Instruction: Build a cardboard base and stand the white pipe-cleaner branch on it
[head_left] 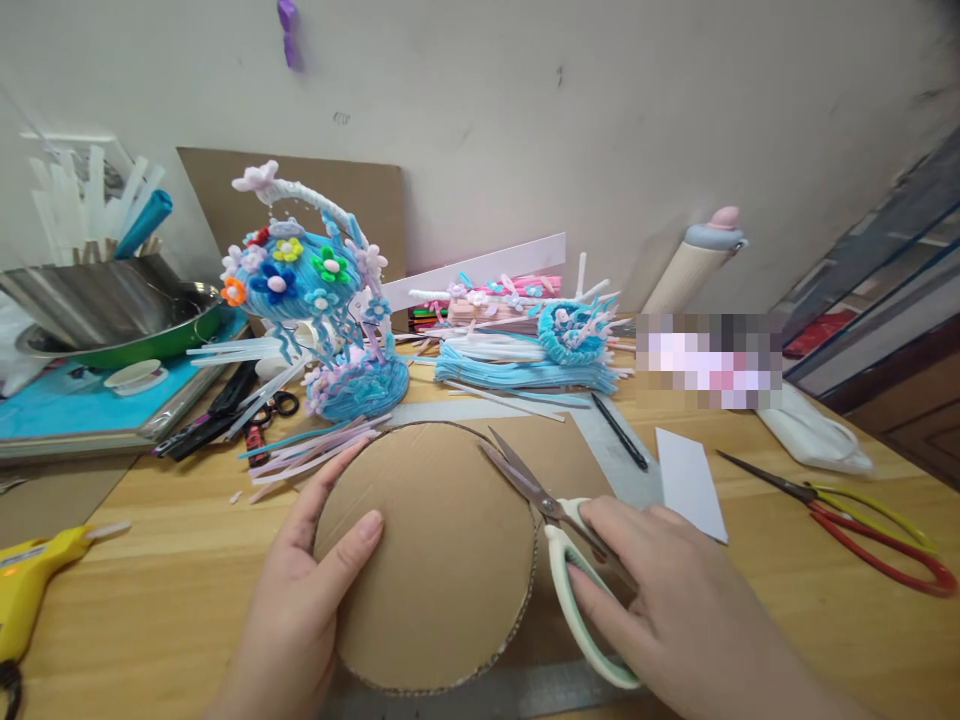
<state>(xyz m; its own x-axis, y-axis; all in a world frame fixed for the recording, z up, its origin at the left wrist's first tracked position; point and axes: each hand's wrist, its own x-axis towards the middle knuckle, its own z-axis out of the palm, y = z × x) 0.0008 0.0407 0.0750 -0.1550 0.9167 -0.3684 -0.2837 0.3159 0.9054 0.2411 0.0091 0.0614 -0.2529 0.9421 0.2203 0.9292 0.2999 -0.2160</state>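
Observation:
My left hand (304, 590) grips the left edge of a round cardboard disc (442, 570), thumb on top, fingers along its rim. My right hand (675, 610) holds white-handled scissors (551, 520) with fingers through the loops. Their blades lie slightly apart, pointing up and left over the disc's upper right edge. The disc rests on a larger cardboard sheet (555, 455) on the wooden table (165, 590).
A blue pipe-cleaner sculpture with flowers (315, 300) stands behind the disc, with piles of pipe cleaners (525, 365) beside it. A yellow glue gun (34, 580) lies at left, red-and-yellow scissors (862, 525) at right, a black pen (619, 430), a white card (690, 480), a steel bowl (97, 300).

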